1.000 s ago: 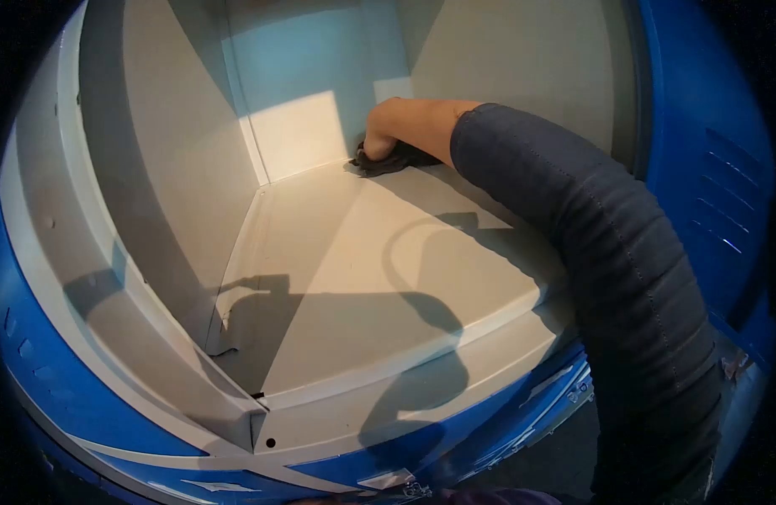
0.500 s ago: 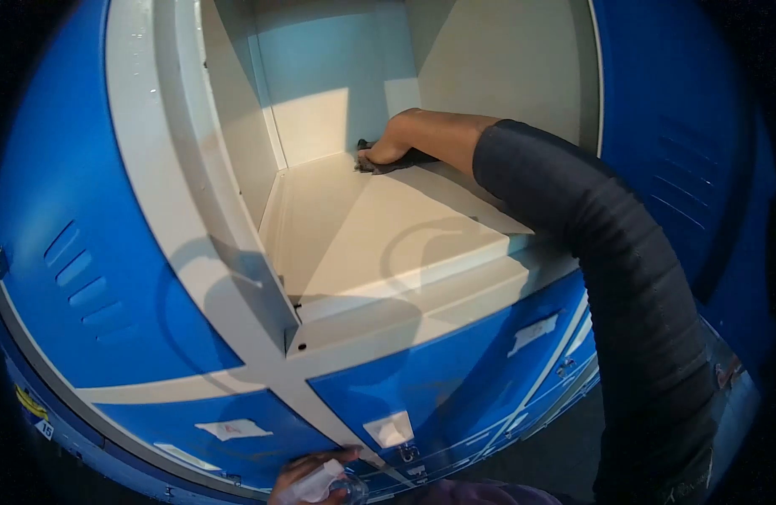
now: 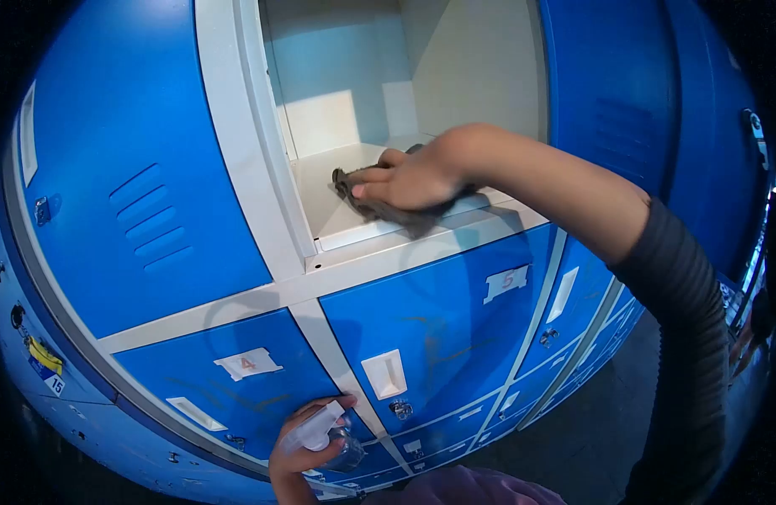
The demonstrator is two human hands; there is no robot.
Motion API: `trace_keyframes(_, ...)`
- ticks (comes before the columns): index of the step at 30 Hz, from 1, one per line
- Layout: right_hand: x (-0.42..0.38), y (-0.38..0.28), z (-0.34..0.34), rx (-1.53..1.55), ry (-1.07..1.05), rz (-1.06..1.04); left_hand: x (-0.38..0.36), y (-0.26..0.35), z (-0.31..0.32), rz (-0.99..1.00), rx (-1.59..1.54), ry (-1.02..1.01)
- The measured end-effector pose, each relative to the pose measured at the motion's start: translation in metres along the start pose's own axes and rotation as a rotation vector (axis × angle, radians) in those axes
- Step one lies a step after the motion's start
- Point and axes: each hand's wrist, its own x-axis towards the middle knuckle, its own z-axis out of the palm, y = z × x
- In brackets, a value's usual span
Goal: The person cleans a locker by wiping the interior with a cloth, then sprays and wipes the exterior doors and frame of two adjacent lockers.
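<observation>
In the head view, here we are at the open cream-coloured metal locker compartment (image 3: 326, 215), and our right hand (image 3: 411, 182) is inside it, fingers bent over a dark grey, crumpled fabric cloth (image 3: 415, 220), holding it against the floor near the front edge. Down below, our left hand (image 3: 297, 459) is wrapped around a clear plastic spray bottle with a white trigger head (image 3: 347, 452), just in front of the blue metal door marked 4 (image 3: 186, 358). Beside that, we see the blue metal door marked 5 (image 3: 438, 324), directly beneath the compartment.
</observation>
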Motion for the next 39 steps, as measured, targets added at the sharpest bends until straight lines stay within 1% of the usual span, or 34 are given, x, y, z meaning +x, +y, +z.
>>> trace_keyframes(4,-0.036,0.003,0.013,-0.032,0.070,-0.140,0.000,0.003,0.000,-0.014,-0.008,0.006)
trace_keyframes(7,-0.041,0.003,0.009,0.011,0.043,-0.131,-0.001,-0.004,-0.001,0.016,-0.030,-0.002)
trace_keyframes(8,-0.033,0.007,0.007,0.054,0.023,-0.144,-0.001,-0.004,-0.002,0.020,-0.024,-0.006)
trace_keyframes(10,-0.022,0.005,0.003,0.045,0.025,-0.112,-0.001,-0.003,-0.001,0.028,-0.012,-0.008)
trace_keyframes(11,-0.015,0.004,0.001,0.040,0.025,-0.096,-0.002,-0.003,0.000,0.015,-0.026,-0.002)
trace_keyframes(12,0.003,0.011,0.001,0.102,0.013,-0.103,-0.002,-0.004,0.001,0.005,-0.040,0.004)
trace_keyframes(15,0.043,0.010,-0.005,0.061,0.047,-0.014,-0.002,-0.005,0.003,0.006,-0.086,0.010)
trace_keyframes(17,0.056,0.006,-0.014,0.133,-0.064,0.083,-0.004,-0.008,0.003,0.009,-0.090,0.007)
trace_keyframes(19,0.075,0.009,-0.021,0.158,-0.079,0.079,-0.003,-0.007,0.002,0.005,-0.062,0.001)
trace_keyframes(20,0.094,0.016,-0.020,0.145,-0.040,0.029,-0.004,0.003,0.005,-0.111,-0.056,0.063)
trace_keyframes(22,0.142,0.024,-0.022,0.066,-0.053,0.062,-0.017,-0.023,0.001,-0.019,0.007,0.074)
trace_keyframes(23,0.166,0.029,-0.022,0.026,-0.061,0.077,-0.020,-0.026,-0.001,-0.032,0.018,0.062)
trace_keyframes(26,0.205,0.031,-0.033,-0.047,-0.081,0.058,-0.015,-0.026,-0.002,-0.065,0.047,0.025)
trace_keyframes(28,0.221,0.033,-0.040,-0.109,-0.062,0.036,-0.013,-0.025,-0.002,-0.087,0.069,0.008)
trace_keyframes(32,0.250,0.037,-0.039,-0.004,0.005,-0.058,-0.010,-0.027,-0.004,-0.130,0.100,-0.019)
trace_keyframes(35,0.227,0.030,-0.044,0.008,0.042,-0.039,-0.009,-0.030,-0.007,-0.144,0.129,-0.036)
trace_keyframes(39,0.254,0.029,-0.037,-0.002,0.041,-0.038,-0.015,-0.032,-0.010,-0.147,0.176,-0.055)
